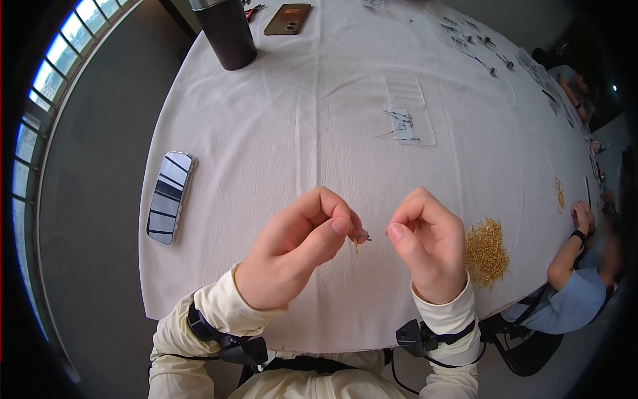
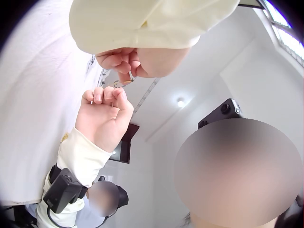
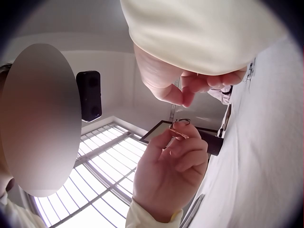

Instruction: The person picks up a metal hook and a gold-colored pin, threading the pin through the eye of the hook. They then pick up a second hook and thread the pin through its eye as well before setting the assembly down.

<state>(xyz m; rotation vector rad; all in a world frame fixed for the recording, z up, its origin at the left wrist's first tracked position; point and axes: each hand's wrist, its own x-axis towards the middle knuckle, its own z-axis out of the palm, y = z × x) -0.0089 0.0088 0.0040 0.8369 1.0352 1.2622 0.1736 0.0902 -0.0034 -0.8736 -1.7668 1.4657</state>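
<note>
Left hand [image 1: 291,251]: thumb and fingers pinch a small metal hook [image 1: 368,237], with a slim gold piece [image 1: 357,247] beside it at the fingertips; whether the two are joined cannot be told. Right hand [image 1: 432,249]: fingers curled in, thumb and forefinger tips together, near the hook but apart from it; whether anything tiny sits between those tips is too small to tell.

Location: the hook is above the table [image 1: 319,126], between the hands, toward the near edge.

Handling, as judged: the hook looks very light, stiff and smooth — apt to slip or turn in a fingertip pinch; a point may prick; the shank is the better hold, with the curve left free; the gold piece looks thin and easily dropped.

Edges and room: bare cloth lies ahead of the hands as far as the case [image 1: 425,128], in which more dark hooks lie; the gold pile [image 1: 487,253] lies just beside the right hand — a sideways sweep could scatter it; the phone [image 1: 171,197] lies well apart near the left edge; the tumbler [image 1: 226,36] stands at the far left; another person [image 1: 565,299] sits beyond the pile.
</note>
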